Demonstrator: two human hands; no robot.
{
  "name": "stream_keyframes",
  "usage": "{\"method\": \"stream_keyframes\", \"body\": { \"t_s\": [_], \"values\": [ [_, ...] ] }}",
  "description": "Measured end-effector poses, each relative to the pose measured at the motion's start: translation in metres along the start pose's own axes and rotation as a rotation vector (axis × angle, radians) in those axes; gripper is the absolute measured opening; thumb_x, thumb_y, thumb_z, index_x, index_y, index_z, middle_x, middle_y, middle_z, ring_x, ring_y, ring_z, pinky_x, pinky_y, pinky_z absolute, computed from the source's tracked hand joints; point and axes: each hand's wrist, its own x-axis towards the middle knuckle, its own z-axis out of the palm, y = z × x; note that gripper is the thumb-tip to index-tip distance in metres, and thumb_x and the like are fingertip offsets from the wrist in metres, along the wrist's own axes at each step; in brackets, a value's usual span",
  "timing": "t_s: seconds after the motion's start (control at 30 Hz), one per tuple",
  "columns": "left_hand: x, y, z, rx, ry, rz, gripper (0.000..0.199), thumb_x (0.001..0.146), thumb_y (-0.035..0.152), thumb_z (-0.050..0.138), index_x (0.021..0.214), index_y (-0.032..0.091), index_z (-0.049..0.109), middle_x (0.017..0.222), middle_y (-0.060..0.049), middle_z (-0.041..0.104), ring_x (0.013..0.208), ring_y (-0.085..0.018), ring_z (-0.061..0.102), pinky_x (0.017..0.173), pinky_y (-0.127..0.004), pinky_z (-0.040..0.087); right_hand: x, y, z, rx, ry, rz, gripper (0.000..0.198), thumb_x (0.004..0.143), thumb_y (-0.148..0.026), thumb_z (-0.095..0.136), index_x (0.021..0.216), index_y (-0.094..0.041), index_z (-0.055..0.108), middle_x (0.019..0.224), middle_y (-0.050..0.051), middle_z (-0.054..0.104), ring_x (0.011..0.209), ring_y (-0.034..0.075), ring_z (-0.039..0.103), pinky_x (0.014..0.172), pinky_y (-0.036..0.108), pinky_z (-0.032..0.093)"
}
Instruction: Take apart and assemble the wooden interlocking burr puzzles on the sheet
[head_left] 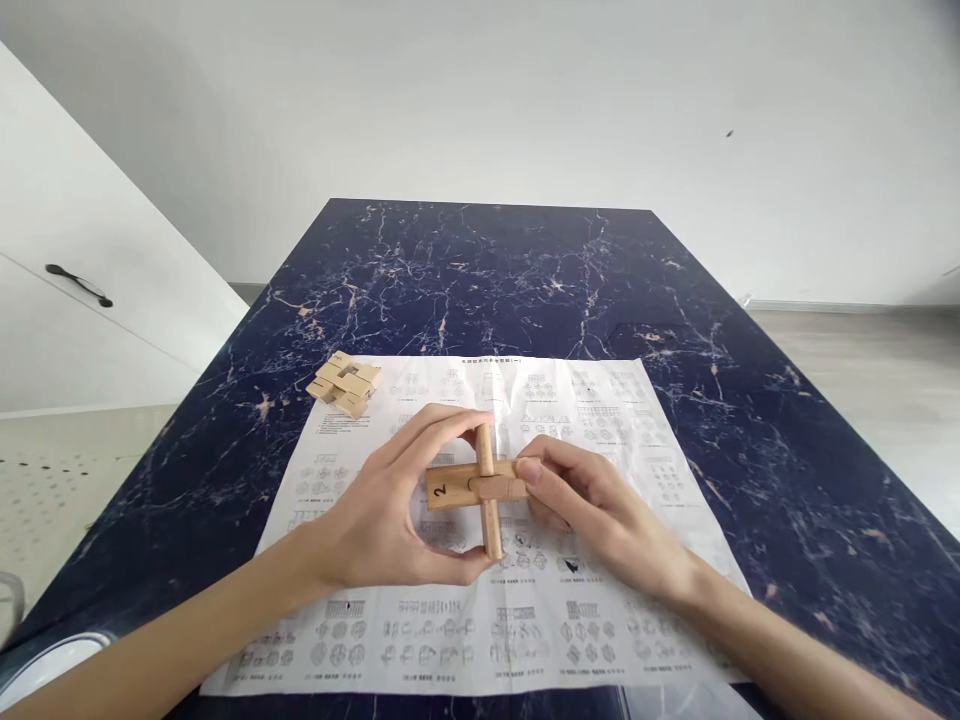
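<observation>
Between my two hands is a wooden interlocking puzzle (457, 487), made of several crossed pieces, with a "2" written on its left end. My left hand (397, 500) grips the upright crosspiece, fingertips at its far end and thumb at its near end. My right hand (581, 500) pinches the right end between thumb and fingers; the fingers partly hide that end. Beneath lies a creased paper sheet (435, 660) printed with rows of small puzzle diagrams. A second wooden puzzle (345, 383), also of interlocked pieces with markings, sits at the sheet's far left corner.
The dark blue marble-patterned table (480, 280) reaches toward a white wall (487, 100). At the lower left, a white round object (56, 670) with a blue rim is cut off by the frame. A white cabinet with a black handle (79, 285) stands to the left.
</observation>
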Motion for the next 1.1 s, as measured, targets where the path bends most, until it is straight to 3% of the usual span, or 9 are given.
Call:
{"method": "stream_keyframes", "body": {
  "t_s": [0.37,0.53,0.8,0.93,1.0,1.1],
  "values": [
    [-0.002,0.000,-0.002,-0.021,0.032,0.040,0.099,0.074,0.029,0.094,0.160,0.034,0.045,0.140,-0.009,0.062,0.123,-0.032,0.068,0.102,-0.048,0.065,-0.004,-0.002,0.002,-0.028,-0.006,-0.055,0.036,0.112,-0.050,0.054,0.096,-0.019,0.064,0.063,-0.006,0.048,0.055,0.010,0.039,0.053,0.027,0.033],
    [-0.003,0.000,-0.002,0.015,0.074,0.138,0.104,0.074,0.031,0.094,0.164,0.038,0.042,0.143,-0.011,0.063,0.124,-0.034,0.069,0.103,-0.051,0.065,-0.007,-0.003,0.001,-0.089,0.004,-0.091,0.035,0.111,-0.049,0.055,0.096,-0.019,0.066,0.066,-0.005,0.048,0.055,0.010,0.039,0.049,0.026,0.030],
    [-0.002,-0.002,0.000,-0.007,0.065,0.161,0.106,0.072,0.031,0.096,0.162,0.039,0.041,0.145,-0.011,0.064,0.128,-0.036,0.067,0.108,-0.056,0.061,-0.008,-0.002,0.003,-0.126,0.044,-0.164,0.030,0.111,-0.044,0.057,0.096,-0.019,0.068,0.069,-0.004,0.055,0.058,0.010,0.044,0.053,0.026,0.035],
    [-0.001,-0.004,0.001,-0.210,0.002,0.083,0.112,0.064,0.045,0.102,0.159,0.038,0.044,0.153,-0.012,0.055,0.138,-0.039,0.059,0.116,-0.061,0.054,-0.009,-0.001,0.005,-0.206,0.092,-0.219,0.028,0.111,-0.040,0.056,0.097,-0.019,0.068,0.074,-0.002,0.060,0.064,0.012,0.052,0.058,0.027,0.040],
    [-0.002,-0.005,0.003,-0.325,-0.030,-0.015,0.113,0.062,0.056,0.102,0.158,0.038,0.046,0.157,-0.013,0.051,0.140,-0.041,0.057,0.116,-0.063,0.053,-0.010,-0.001,0.006,-0.228,0.108,-0.234,0.027,0.111,-0.039,0.056,0.096,-0.019,0.067,0.073,-0.002,0.060,0.063,0.012,0.051,0.057,0.027,0.039],
    [-0.003,-0.006,0.005,-0.378,-0.061,-0.092,0.113,0.059,0.058,0.103,0.156,0.040,0.048,0.161,-0.012,0.049,0.140,-0.042,0.058,0.114,-0.064,0.055,-0.010,-0.001,0.007,-0.225,0.118,-0.233,0.027,0.111,-0.038,0.055,0.095,-0.020,0.066,0.070,-0.003,0.056,0.059,0.011,0.047,0.054,0.027,0.037]
  ]
}}
